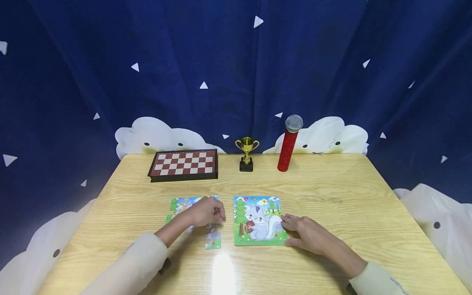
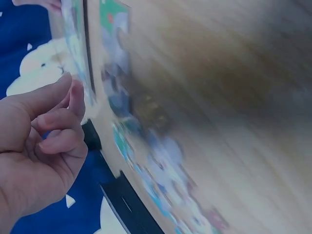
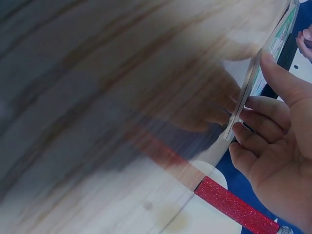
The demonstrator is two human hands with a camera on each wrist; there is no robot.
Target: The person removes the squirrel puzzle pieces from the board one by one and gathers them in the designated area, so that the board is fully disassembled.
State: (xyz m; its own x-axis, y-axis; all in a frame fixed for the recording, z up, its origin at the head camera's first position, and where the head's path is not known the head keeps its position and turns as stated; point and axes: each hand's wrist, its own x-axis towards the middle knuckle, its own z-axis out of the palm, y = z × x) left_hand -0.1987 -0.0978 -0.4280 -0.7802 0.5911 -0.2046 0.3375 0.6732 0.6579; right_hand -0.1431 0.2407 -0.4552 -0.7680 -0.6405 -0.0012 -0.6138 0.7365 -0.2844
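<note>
A square picture puzzle point(image 1: 274, 237) showing a squirrel with a nut lies flat in front of me. My right hand point(image 1: 306, 234) rests at its right edge, thumb and fingertips touching the side; in the right wrist view the fingers point(image 3: 263, 117) line up along that thin edge. To the left, my left hand point(image 1: 207, 212) hovers over loose puzzle pieces point(image 1: 213, 242) and hides several of them. Its fingers are curled, with thumb and index fingertips together, and no piece shows between them in the left wrist view, where the pieces point(image 2: 114, 46) look blurred.
Behind the pieces lies a brown-and-white chessboard box point(image 1: 184, 164). A small gold trophy point(image 1: 246, 153) stands at the back middle, with a red glittery microphone point(image 1: 287, 149) upright to its right. A dark blue curtain point(image 1: 228, 49) with white clouds hangs behind the wooden table point(image 1: 332, 192).
</note>
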